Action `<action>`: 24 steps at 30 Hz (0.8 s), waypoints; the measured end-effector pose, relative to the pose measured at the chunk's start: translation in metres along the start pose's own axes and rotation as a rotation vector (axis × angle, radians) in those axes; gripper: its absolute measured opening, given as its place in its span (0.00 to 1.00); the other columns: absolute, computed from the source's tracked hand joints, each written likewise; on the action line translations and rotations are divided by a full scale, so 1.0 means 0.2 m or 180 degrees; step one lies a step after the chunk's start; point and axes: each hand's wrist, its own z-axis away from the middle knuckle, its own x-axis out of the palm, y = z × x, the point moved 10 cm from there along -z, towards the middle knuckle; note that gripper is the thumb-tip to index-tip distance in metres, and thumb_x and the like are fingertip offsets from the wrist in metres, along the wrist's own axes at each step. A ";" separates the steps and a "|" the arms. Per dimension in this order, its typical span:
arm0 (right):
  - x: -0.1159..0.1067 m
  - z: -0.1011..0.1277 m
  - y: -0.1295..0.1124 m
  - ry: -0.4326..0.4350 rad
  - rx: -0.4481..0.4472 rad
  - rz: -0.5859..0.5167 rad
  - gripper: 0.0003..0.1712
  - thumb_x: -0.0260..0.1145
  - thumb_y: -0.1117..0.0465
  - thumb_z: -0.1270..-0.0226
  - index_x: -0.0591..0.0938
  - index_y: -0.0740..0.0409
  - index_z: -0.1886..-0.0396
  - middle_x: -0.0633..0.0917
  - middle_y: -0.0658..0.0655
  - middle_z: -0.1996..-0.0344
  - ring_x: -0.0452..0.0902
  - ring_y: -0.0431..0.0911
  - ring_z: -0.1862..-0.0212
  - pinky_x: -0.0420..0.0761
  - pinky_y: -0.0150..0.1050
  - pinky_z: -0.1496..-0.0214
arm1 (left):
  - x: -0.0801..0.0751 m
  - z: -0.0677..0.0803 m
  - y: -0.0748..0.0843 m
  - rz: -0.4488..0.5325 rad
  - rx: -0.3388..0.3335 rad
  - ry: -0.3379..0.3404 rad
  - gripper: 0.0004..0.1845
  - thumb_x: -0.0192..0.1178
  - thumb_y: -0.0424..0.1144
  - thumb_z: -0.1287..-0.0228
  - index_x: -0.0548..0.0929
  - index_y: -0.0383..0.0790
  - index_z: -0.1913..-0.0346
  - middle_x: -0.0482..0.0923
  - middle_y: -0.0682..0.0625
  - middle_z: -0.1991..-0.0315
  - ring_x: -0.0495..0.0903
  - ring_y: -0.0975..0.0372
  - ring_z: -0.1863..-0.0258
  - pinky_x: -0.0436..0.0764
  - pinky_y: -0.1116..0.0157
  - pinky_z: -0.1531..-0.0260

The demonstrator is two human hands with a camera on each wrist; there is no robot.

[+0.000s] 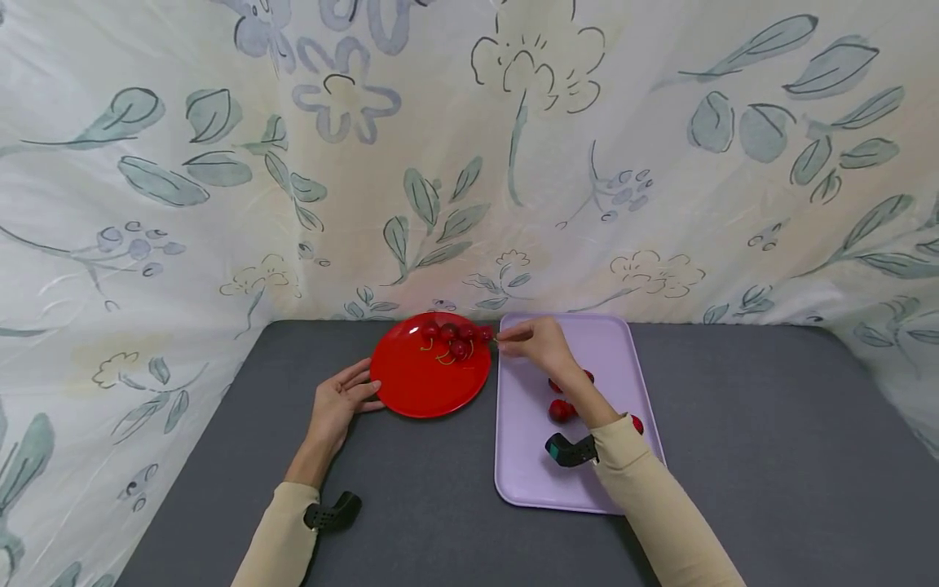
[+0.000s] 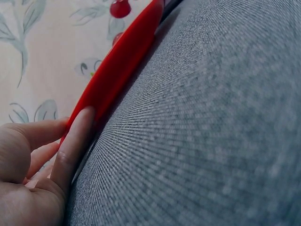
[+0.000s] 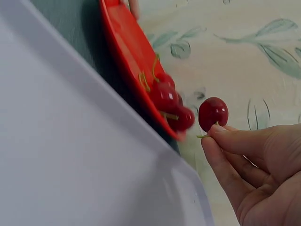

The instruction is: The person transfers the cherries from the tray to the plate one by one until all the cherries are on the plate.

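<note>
Pinched cherry (image 3: 213, 114) by stem in right hand (image 1: 541, 346), near right rim of red plate (image 1: 429, 387), toward tabletop (image 1: 748, 432) far edge; gripped left rim with left hand (image 1: 340, 403); probably needed low, gentle release.

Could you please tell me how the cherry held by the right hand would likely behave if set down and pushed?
The cherry would probably roll, since its body is nearly round. Its glossy skin suggests it may be slippery. It is likely light, as the right hand pinches it by its thin stem.
</note>
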 end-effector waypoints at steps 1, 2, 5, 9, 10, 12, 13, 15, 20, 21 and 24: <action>0.02 0.00 -0.01 -0.0019 0.0006 -0.0039 0.10 0.72 0.70 0.41 0.88 0.69 0.59 0.88 0.63 0.63 0.86 0.49 0.62 0.86 0.38 0.57 | 0.00 0.00 0.00 -0.0001 0.0002 0.0004 0.30 0.62 0.33 0.33 0.68 0.38 0.30 0.73 0.36 0.38 0.85 0.62 0.57 0.86 0.62 0.59; 0.04 0.00 -0.01 -0.0025 0.0037 -0.0076 0.10 0.72 0.70 0.41 0.88 0.68 0.59 0.88 0.63 0.63 0.86 0.48 0.63 0.86 0.38 0.57 | 0.00 0.00 0.00 0.0000 0.0006 0.0007 0.29 0.62 0.33 0.33 0.68 0.38 0.30 0.74 0.36 0.38 0.85 0.62 0.57 0.86 0.62 0.59; 0.10 0.00 -0.03 -0.0032 0.0083 -0.0192 0.09 0.72 0.69 0.41 0.88 0.68 0.60 0.89 0.62 0.65 0.86 0.46 0.65 0.86 0.36 0.60 | 0.00 0.00 0.00 0.0003 0.0015 0.0008 0.29 0.62 0.32 0.33 0.68 0.37 0.30 0.74 0.36 0.39 0.85 0.62 0.57 0.86 0.61 0.59; 0.17 0.00 -0.04 0.0097 0.0169 -0.0399 0.09 0.72 0.69 0.41 0.88 0.69 0.61 0.89 0.63 0.66 0.87 0.46 0.67 0.87 0.35 0.61 | 0.00 0.00 0.00 0.0010 0.0022 0.0007 0.29 0.62 0.32 0.33 0.68 0.37 0.30 0.74 0.36 0.39 0.85 0.62 0.57 0.86 0.61 0.60; 0.19 0.00 -0.04 0.0143 0.0199 -0.0440 0.09 0.72 0.70 0.41 0.88 0.69 0.61 0.88 0.63 0.66 0.87 0.47 0.67 0.87 0.35 0.61 | 0.00 0.00 0.00 0.0010 0.0025 0.0007 0.29 0.62 0.32 0.33 0.69 0.37 0.30 0.74 0.36 0.39 0.85 0.62 0.57 0.86 0.61 0.60; 0.22 0.01 -0.04 0.0248 0.0282 -0.0516 0.09 0.73 0.70 0.42 0.88 0.69 0.61 0.88 0.63 0.66 0.87 0.48 0.67 0.87 0.35 0.62 | 0.00 0.00 0.00 0.0005 0.0031 0.0003 0.29 0.62 0.32 0.33 0.69 0.37 0.30 0.74 0.36 0.39 0.85 0.62 0.58 0.86 0.61 0.60; 0.24 0.01 -0.04 0.0298 0.0307 -0.0529 0.09 0.73 0.70 0.42 0.88 0.69 0.61 0.88 0.63 0.66 0.87 0.48 0.67 0.87 0.35 0.62 | 0.00 0.00 0.00 0.0001 0.0038 0.0002 0.29 0.62 0.32 0.33 0.69 0.37 0.30 0.74 0.36 0.39 0.86 0.62 0.58 0.86 0.61 0.60; 0.27 0.01 -0.05 0.0397 0.0356 -0.0555 0.08 0.73 0.70 0.42 0.88 0.69 0.62 0.88 0.63 0.66 0.87 0.48 0.68 0.87 0.35 0.63 | 0.00 0.00 0.00 -0.0007 0.0051 -0.0012 0.29 0.62 0.32 0.32 0.68 0.37 0.30 0.74 0.36 0.39 0.86 0.62 0.57 0.86 0.61 0.59; 0.34 0.02 -0.06 0.0572 0.0442 -0.0967 0.07 0.72 0.72 0.42 0.88 0.71 0.63 0.88 0.65 0.67 0.87 0.49 0.67 0.87 0.36 0.63 | 0.00 0.01 0.01 -0.0006 0.0132 -0.0095 0.29 0.61 0.32 0.32 0.67 0.36 0.29 0.73 0.34 0.38 0.85 0.63 0.57 0.86 0.61 0.59; 0.36 0.03 -0.06 0.0579 0.0487 -0.1117 0.08 0.71 0.73 0.42 0.87 0.72 0.62 0.88 0.66 0.68 0.87 0.49 0.67 0.87 0.37 0.62 | 0.00 0.01 0.01 -0.0004 0.0146 -0.0105 0.29 0.61 0.31 0.32 0.67 0.35 0.29 0.72 0.34 0.38 0.85 0.63 0.57 0.86 0.61 0.60; 0.41 0.04 -0.05 0.0586 0.0644 -0.1521 0.10 0.70 0.72 0.40 0.86 0.73 0.60 0.88 0.66 0.66 0.88 0.49 0.66 0.87 0.38 0.60 | 0.00 0.01 0.01 0.0002 0.0164 -0.0126 0.30 0.61 0.32 0.32 0.67 0.35 0.29 0.72 0.34 0.38 0.86 0.62 0.57 0.87 0.61 0.60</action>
